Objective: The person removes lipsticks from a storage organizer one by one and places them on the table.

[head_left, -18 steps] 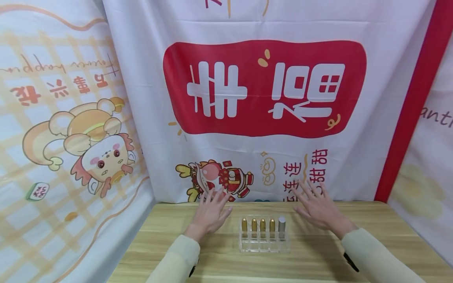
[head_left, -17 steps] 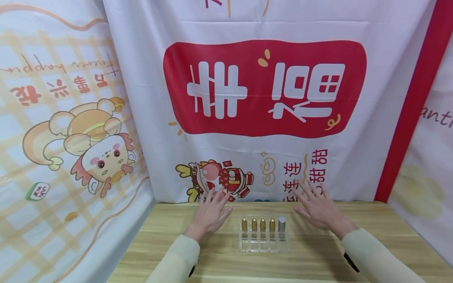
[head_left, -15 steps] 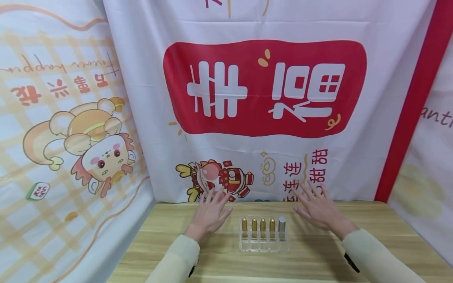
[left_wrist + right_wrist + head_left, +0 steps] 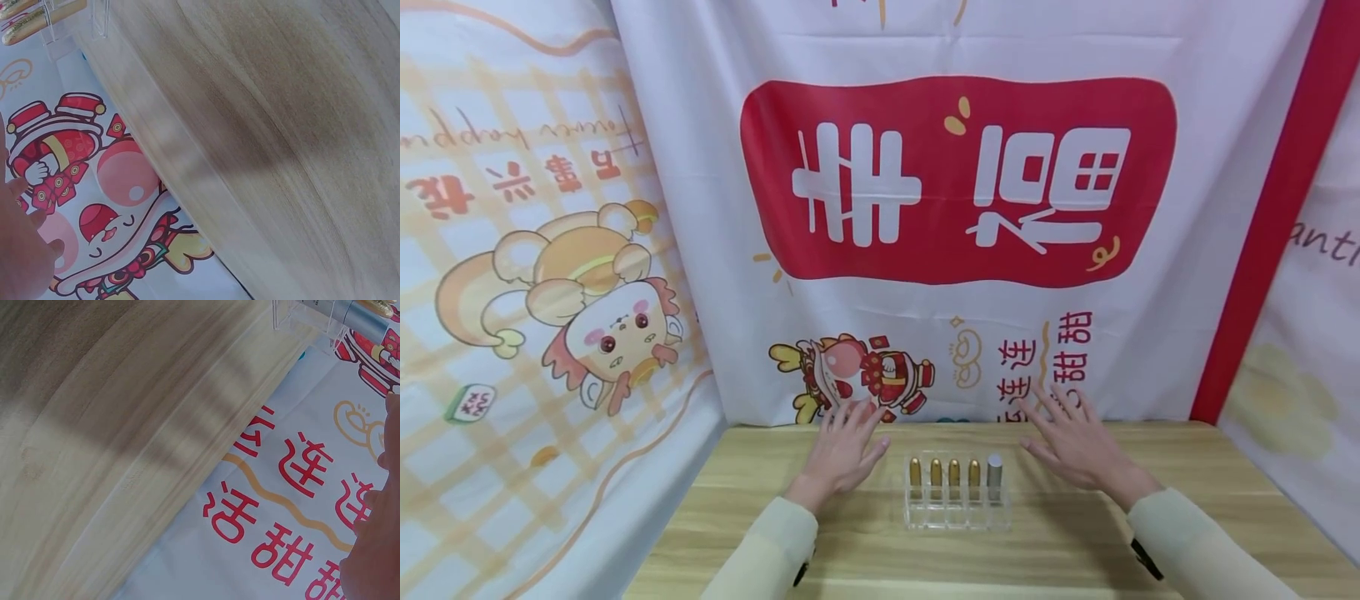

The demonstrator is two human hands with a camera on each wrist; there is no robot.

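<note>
On the wooden table stands a clear acrylic holder [image 4: 958, 517] with two stepped rows of slots. Several gold, bullet-tipped tubes [image 4: 954, 479] like lipsticks fill its back row, with one silver tube [image 4: 995, 477] at the right end. My left hand [image 4: 844, 454] hovers left of the holder, fingers spread and holding nothing. On the other side my right hand [image 4: 1078, 446] is likewise spread, palm down, apart from the holder. The left wrist view catches part of that hand [image 4: 22, 250] and a gold tube end [image 4: 37, 26]. In the right wrist view the silver tube [image 4: 365, 322] shows at the top.
The wooden table [image 4: 850, 558] ends at a white hanging cloth [image 4: 700, 208] with a red printed panel behind both hands. More printed cloth [image 4: 550, 467] hangs along the left side, and another sheet [image 4: 1292, 333] on the right.
The head view has shifted slightly, so the cloth print and the holder sit a little higher in it. Both hands keep nearly the same pose.
</note>
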